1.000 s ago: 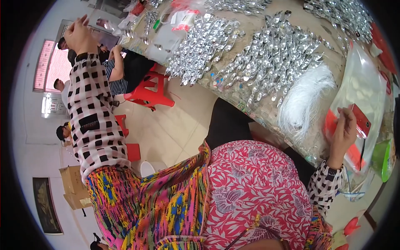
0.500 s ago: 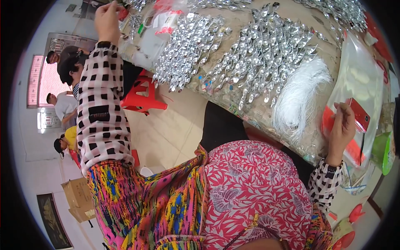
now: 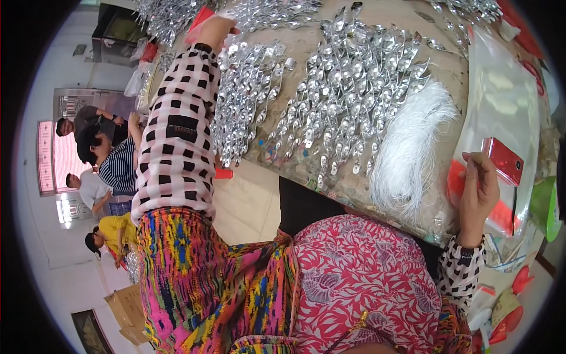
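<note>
My left hand (image 3: 217,34) reaches over the far left of the table, at the top ends of a bunch of silver sequin strands (image 3: 242,100). Beside it is a red and clear plastic packet (image 3: 200,25); most of its fingers are hidden, so their grip does not show. On the right, my right hand (image 3: 480,192) is raised above the table's near edge, its fingers bent and pinched together. Whatever that pinch holds is too small to make out. Between my hands lie a wider bunch of silver strands (image 3: 354,94) and a hank of white thread (image 3: 407,156).
A red phone (image 3: 503,162) rests on clear plastic sheeting (image 3: 501,100) close to my right hand. More silver strands (image 3: 268,15) cover the table's far side. A green container (image 3: 543,206) is at the right. Several people (image 3: 112,156) are beyond the left side, near a cardboard box (image 3: 127,310).
My left hand has swung right, from beyond the strands to above the left bunch. My right hand stays near the phone, fingers still bent. The whole view has shifted a little.
</note>
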`<state>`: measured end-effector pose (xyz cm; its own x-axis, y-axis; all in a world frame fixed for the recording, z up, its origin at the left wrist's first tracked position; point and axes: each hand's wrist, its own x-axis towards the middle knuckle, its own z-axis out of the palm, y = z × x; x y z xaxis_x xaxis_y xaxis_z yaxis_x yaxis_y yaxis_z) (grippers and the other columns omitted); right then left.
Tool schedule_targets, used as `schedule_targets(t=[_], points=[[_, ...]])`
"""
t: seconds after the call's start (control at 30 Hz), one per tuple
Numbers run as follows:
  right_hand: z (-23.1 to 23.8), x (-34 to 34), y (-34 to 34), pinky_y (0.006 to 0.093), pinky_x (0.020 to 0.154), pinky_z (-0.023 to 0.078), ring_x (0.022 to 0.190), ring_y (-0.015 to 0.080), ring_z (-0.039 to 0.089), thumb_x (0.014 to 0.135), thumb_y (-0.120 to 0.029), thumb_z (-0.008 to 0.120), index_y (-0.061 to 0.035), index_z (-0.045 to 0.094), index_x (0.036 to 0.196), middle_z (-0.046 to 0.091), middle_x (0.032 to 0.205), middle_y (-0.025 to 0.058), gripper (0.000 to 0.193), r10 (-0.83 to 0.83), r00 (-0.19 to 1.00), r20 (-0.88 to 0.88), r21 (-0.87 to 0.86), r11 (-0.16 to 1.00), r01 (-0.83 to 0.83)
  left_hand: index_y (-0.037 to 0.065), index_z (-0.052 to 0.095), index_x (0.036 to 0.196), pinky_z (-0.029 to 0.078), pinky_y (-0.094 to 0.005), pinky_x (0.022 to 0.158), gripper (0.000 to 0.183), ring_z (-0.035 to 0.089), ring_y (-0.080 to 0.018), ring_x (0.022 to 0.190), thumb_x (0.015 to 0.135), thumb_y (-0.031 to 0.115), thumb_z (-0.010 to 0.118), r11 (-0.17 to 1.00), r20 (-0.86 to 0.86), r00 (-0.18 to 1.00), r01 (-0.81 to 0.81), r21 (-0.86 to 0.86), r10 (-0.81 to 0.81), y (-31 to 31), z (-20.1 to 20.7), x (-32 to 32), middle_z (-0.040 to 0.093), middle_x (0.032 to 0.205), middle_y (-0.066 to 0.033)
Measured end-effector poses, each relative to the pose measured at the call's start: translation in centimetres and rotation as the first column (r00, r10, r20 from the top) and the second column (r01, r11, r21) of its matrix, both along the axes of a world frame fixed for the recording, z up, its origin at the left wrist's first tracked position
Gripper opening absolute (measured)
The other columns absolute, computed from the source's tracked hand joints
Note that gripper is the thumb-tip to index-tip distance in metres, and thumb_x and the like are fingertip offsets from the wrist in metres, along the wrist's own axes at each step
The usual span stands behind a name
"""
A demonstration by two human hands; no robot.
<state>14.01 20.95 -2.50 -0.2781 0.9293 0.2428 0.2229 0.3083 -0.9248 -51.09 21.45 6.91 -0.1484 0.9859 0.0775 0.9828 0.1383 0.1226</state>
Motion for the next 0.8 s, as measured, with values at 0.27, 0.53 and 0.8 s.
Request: schedule_targets(t=[0.27, 0.53, 0.8], points=[[0.3, -0.2, 0.1, 0.0218, 0.069, 0.045, 0.077, 0.0086, 0.054, 0.095, -0.001, 0.052, 0.0027, 0.058, 0.107, 0.065, 0.102, 0.009, 0.014, 0.015, 1.0, 0.018, -0.006, 1.0, -0.015, 0.002, 0.058, 0.113, 0.045, -0.0333, 0.08, 0.031, 0.062, -0.0177, 0.092, 0.089, 0.022, 0.061, 0.831, 0.78, 0.517, -0.556, -0.006, 0.352, -2.1, 1.0, 5.5, 0.065, 0.096, -0.007], [-0.6, 0.2, 0.2, 0.0208, 0.07, 0.046, 0.078, 0.0083, 0.056, 0.095, -0.002, 0.052, 0.0019, 0.058, 0.111, 0.065, 0.107, 0.0104, 0.018, -0.005, 1.0, -0.019, 0.027, 1.0, 0.005, 0.004, 0.059, 0.12, 0.047, -0.0245, 0.076, 0.035, 0.062, -0.0117, 0.088, 0.09, 0.019, 0.064, 0.856, 0.467, 0.85, -0.415, 0.308, 0.244, -12.2, 0.8, 3.9, 0.066, 0.099, -0.0052], [-1.5, 0.5, 0.0, 0.0203, 0.072, 0.046, 0.081, 0.0084, 0.058, 0.095, -0.002, 0.052, 0.0014, 0.057, 0.114, 0.064, 0.108, 0.0112, 0.02, -0.019, 0.993, -0.119, 0.066, 0.997, 0.027, -0.001, 0.048, 0.133, 0.043, -0.035, 0.095, 0.064, 0.055, -0.0283, 0.115, 0.089, 0.045, 0.06, 0.844, 0.107, 0.856, -0.516, 0.146, 0.505, -24.3, -3.0, 6.1, 0.056, 0.126, -0.0217]])
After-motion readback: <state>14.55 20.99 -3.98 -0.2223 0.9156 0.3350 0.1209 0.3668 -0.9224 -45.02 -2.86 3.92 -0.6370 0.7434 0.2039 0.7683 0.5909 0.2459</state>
